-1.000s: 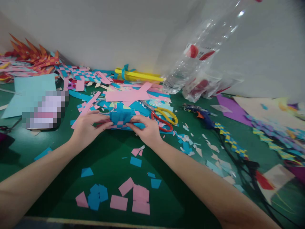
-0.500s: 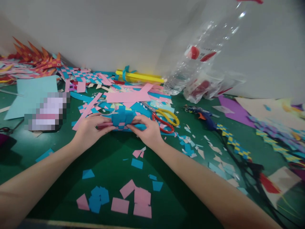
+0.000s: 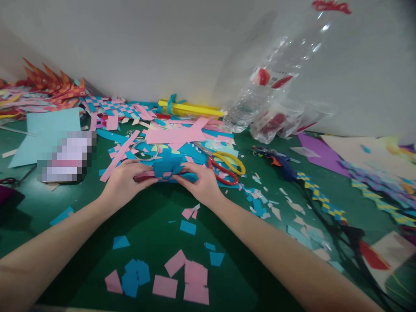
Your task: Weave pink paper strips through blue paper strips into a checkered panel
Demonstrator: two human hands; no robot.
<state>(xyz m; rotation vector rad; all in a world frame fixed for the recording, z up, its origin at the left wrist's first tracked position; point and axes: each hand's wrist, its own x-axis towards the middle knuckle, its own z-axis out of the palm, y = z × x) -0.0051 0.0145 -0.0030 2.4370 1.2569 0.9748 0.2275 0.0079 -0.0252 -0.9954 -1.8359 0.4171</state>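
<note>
Between my two hands is a piece of woven paper strips (image 3: 167, 164), blue with pink showing along its lower edge. My left hand (image 3: 125, 181) pinches its left end, thumb below and fingers behind. My right hand (image 3: 201, 180) grips the right end the same way, fingertips bent over the blue strips. Just beyond my right hand lie scissors (image 3: 225, 167) with one yellow and one red handle. A roll of clear tape (image 3: 145, 150) rests behind my left hand. Long pink paper strips (image 3: 175, 135) are heaped behind the weaving.
Pink paper scraps (image 3: 196, 281) and blue scraps (image 3: 134, 277) lie on the green table (image 3: 81, 268) before me. A blurred-out phone (image 3: 68, 156) is at left. A tilted plastic bottle (image 3: 273, 78) leans at the wall, near plastic cups (image 3: 276, 123). Woven paper figures (image 3: 321, 197) lie at right.
Both hands stay on the woven paper, which now looks tilted with less of its pink front showing. The whole view has shifted slightly downward.
</note>
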